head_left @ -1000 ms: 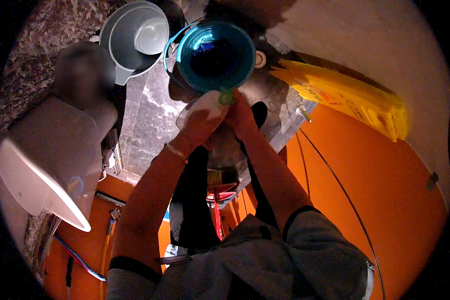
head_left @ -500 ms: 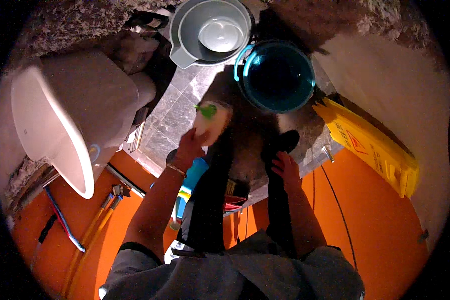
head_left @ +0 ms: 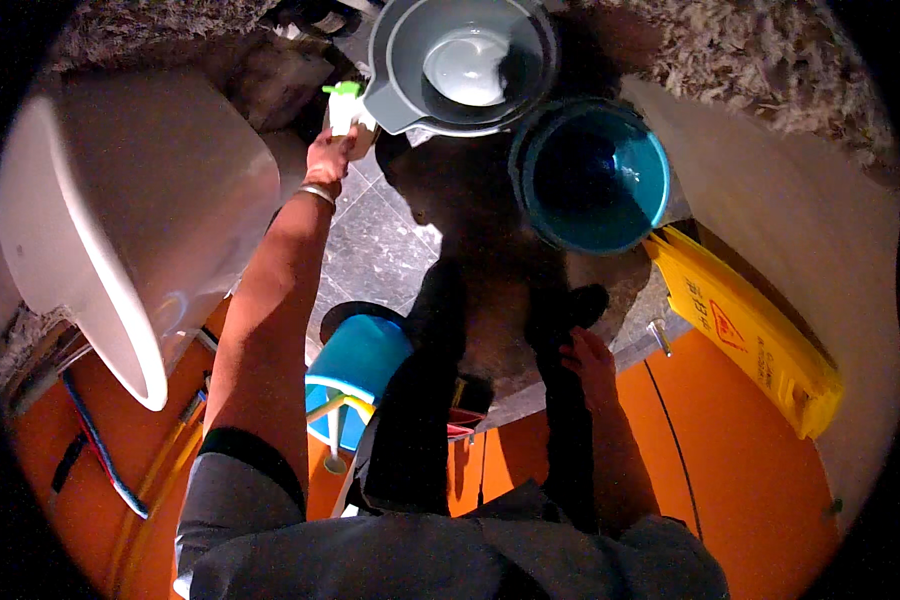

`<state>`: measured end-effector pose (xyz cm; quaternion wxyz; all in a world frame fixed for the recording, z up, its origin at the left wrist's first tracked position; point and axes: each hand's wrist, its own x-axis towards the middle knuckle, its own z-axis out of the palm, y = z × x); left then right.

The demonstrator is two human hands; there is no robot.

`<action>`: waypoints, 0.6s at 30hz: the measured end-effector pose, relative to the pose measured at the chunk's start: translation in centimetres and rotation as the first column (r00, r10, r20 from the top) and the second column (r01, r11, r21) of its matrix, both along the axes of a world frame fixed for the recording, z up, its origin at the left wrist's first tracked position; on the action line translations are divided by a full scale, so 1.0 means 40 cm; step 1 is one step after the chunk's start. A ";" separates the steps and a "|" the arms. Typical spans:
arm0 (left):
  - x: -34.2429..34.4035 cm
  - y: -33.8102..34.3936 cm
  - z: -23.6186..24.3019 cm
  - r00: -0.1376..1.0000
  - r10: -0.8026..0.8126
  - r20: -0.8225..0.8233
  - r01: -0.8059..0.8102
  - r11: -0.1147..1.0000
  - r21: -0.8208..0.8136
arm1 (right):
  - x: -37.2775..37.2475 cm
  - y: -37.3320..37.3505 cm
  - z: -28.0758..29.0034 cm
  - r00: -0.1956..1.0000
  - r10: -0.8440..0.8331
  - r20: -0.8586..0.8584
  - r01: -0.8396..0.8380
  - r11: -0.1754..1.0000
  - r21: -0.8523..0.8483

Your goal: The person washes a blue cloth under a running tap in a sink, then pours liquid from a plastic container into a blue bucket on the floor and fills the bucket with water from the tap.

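My left hand [head_left: 328, 157] is stretched forward and closed around a white spray bottle with a green trigger top [head_left: 344, 106], right beside the grey bucket [head_left: 390, 95]. A bracelet sits on that wrist. My right hand [head_left: 587, 362] hangs low by my right leg, fingers loosely curled against the dark trouser cloth, holding nothing I can see. A teal bucket [head_left: 650, 195] stands on the grey tiled floor [head_left: 375, 250] just right of the grey one.
A white toilet [head_left: 140, 230] fills the left side. A yellow folding floor sign [head_left: 745, 340] leans at the right against an orange wall. A blue caddy with a black lid and yellow-green tools [head_left: 355, 375] sits near my legs. Pipes run along the orange wall at lower left.
My left hand has carried the spray bottle forward and left, up to the grey bucket. My right hand let go of it and dropped to my leg. The view swung toward the toilet.
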<state>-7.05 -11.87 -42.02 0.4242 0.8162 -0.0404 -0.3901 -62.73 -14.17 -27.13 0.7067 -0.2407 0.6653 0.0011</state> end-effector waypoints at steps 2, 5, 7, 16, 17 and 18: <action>0.022 -0.071 0.000 1.000 0.023 0.007 -0.023 1.000 0.003 | 0.000 0.004 -0.026 0.996 0.044 -0.072 -0.043 0.999 0.009; 0.095 -0.124 -0.001 0.998 -0.017 0.059 0.014 0.998 0.054 | 0.027 -0.025 0.000 0.997 0.038 -0.074 -0.036 0.999 0.031; 0.125 -0.172 0.014 0.998 -0.038 0.054 0.030 0.988 0.151 | 0.046 -0.044 0.001 0.997 0.030 -0.070 -0.027 0.999 0.044; 0.325 -0.222 -0.062 0.862 -0.175 0.477 0.094 0.978 0.188 | 0.083 -0.097 -0.009 0.996 0.086 0.005 -0.086 0.996 -0.038; 0.338 -0.280 -0.028 0.876 -0.322 0.358 0.219 0.929 0.299 | 0.085 -0.089 -0.010 0.998 0.060 -0.012 -0.060 0.997 -0.040; 0.306 -0.315 -0.015 0.856 -0.298 0.422 0.175 0.936 0.306 | 0.086 -0.081 -0.014 0.999 0.035 -0.029 -0.036 0.998 -0.042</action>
